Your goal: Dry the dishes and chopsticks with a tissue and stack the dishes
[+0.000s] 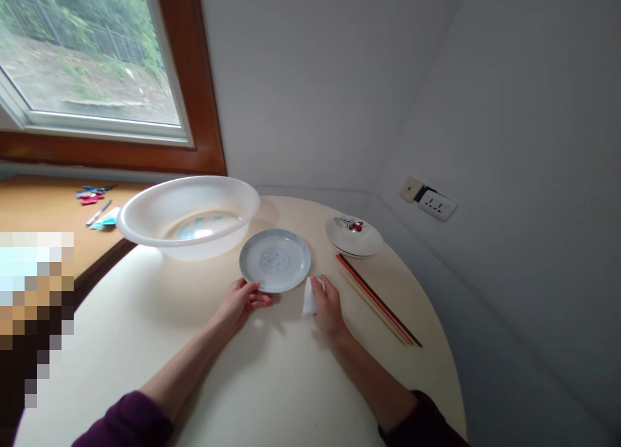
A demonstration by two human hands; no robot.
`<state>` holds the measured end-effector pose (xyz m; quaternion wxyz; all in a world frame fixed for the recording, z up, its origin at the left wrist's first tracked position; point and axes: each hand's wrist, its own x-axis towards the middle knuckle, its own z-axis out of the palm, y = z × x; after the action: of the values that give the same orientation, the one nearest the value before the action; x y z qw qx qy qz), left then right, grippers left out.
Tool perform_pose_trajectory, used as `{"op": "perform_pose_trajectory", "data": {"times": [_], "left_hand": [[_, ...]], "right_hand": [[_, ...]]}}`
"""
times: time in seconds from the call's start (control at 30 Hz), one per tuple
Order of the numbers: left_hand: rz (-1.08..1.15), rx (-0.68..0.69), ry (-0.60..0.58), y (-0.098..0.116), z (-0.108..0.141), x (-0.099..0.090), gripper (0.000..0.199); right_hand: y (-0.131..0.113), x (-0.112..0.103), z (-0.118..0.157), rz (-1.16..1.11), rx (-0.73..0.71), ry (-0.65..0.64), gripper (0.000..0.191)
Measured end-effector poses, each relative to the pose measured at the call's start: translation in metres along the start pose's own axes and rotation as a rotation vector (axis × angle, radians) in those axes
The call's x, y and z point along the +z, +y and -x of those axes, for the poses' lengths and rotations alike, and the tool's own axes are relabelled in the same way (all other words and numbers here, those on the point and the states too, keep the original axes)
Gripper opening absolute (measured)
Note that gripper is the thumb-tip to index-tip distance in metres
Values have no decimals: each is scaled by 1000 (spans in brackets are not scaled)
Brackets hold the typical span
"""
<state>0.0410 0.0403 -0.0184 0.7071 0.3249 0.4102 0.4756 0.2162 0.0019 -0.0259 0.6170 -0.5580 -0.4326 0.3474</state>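
Note:
A pale blue-grey plate [275, 261] with a patterned centre is in front of me. My left hand [242, 301] grips its near-left rim, thumb over the edge and fingers beneath. Whether the plate rests on the table or is slightly raised, I cannot tell. Just right of the plate, my right hand [330, 306] is closed around a folded white tissue [309, 298], whose end sticks out to the left. The tissue looks close to the plate's rim but apart from it.
A large translucent white basin [208, 248] stands behind left on the round table [272, 395]. To the right are a white dish [354, 240] with red flowers and several chopsticks [376, 298]. A wooden desk [43, 204] bears small items. A socket [438, 204] sits on the wall.

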Motion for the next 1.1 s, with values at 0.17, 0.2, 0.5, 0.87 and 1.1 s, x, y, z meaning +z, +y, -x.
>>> {"op": "perform_pose_trajectory", "data": {"times": [0.17,0.2,0.5,0.87,1.1], "left_hand": [[10,2,51,-2,-29,17,9],[12,5,49,-2,-34,19,9],[-1,41,52,1,-56,36,10],[-45,49,51,5,-72,45,11],[-72,51,22,3,-77,43,18]], "right_hand": [[-7,3,5,68,-93,-69,36],[-8,3,5,75,-106,-78,35],[-6,2,9,107,-127,-139,33],[-3,3,9,117,-131,-181,34],[-2,3,9,132,-112,-209,34]]}}
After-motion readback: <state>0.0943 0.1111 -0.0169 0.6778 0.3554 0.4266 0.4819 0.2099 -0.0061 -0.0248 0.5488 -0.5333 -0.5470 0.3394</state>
